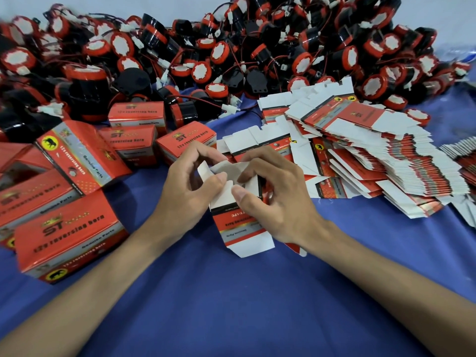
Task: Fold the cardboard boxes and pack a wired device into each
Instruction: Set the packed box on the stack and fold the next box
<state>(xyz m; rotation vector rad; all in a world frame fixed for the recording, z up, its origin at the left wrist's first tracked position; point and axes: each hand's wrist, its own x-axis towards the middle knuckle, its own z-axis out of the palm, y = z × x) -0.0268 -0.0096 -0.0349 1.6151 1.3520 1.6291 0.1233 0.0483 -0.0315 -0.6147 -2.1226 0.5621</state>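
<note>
Your half-opened box (239, 217) sits between your hands, left hand (190, 184) and right hand (273, 191) both pinching its white end flaps; finished boxes (69, 238) lie left of them; flat blanks (373, 161) right; wired devices (231, 47) heaped beyond; much remains

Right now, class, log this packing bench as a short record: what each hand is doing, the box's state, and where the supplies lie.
left hand: pinches a white flap of the box in work
right hand: grips the same box, thumb on its flaps
box state: partly folded, near end unclosed
flat boxes: fanned stack, right
wired devices: heap along the back
folded boxes: grouped left
surface: blue cloth
</note>
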